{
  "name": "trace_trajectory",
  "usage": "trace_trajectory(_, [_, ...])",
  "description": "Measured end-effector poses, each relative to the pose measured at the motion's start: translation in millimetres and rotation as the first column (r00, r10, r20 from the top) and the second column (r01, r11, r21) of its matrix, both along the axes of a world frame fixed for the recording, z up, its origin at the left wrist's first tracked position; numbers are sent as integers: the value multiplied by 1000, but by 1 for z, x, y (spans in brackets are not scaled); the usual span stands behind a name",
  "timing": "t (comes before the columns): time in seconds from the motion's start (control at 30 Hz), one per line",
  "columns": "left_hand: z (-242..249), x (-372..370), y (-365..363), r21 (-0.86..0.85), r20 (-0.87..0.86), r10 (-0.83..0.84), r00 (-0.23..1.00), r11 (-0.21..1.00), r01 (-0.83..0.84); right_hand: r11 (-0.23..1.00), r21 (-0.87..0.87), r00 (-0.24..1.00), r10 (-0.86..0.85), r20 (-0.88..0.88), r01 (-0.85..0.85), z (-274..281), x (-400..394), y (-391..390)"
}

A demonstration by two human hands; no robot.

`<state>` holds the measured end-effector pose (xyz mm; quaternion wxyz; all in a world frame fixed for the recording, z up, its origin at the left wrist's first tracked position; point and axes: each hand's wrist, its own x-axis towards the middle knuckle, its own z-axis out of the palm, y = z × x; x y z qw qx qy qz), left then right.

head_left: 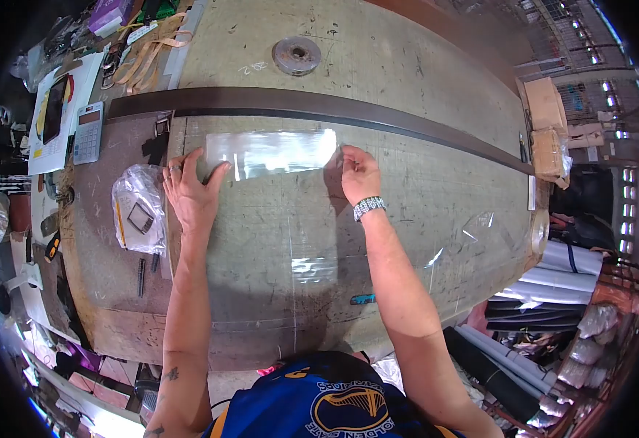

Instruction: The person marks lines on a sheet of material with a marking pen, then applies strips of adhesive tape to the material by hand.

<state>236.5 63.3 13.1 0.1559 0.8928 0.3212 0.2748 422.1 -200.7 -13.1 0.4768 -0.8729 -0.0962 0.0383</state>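
Note:
A clear, shiny plastic strip [275, 152] lies across the worktable below a long dark bar [275, 102]. At the strip's left end is my left hand [194, 186], with thumb and fingers spread apart; whether the fingertips touch the plastic is unclear. My right hand [361, 174] is at the strip's right end, its thumb and fingers pinched together near the corner. What that pinch holds, if anything, is too small to make out. Nearer my body, another clear plastic piece [314, 270] lies flat between my forearms.
On the worktable [253, 292] are a round metal weight [297, 55], a plastic bag [139, 208], a calculator [87, 133], a teal cutter [363, 299] and clear scraps [478, 227]. Cardboard boxes [545, 104] stand at the far right; rolls [560, 270] lie below the right edge.

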Motion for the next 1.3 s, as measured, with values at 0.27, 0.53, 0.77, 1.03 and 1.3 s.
trace_trajectory(0.27, [-1, 10, -2, 26, -45, 90, 995, 996, -88, 998, 49, 998, 49, -40, -47, 3, -8, -5])
trace_trajectory(0.53, [-5, 14, 1, 13, -62, 115, 991, 993, -114, 987, 81, 964, 155, -215, -141, 11, -3, -15])
trace_trajectory(0.77, [-29, -10, 28, -164, 133, -67, 989, 982, 89, 933, 355, 939, 75, -335, 52, 47, -33, -95])
trace_trajectory(1.03, [1, -94, -154, -43, -18, -150, 989, 988, 149, 929, -352, 933, 222, 285, -114, 67, -134, -304])
trace_trajectory(1.3, [40, -42, -321, -272, -137, -673, 727, 731, 626, 739, -652, 932, 334, 141, -166, 57, -75, -379])
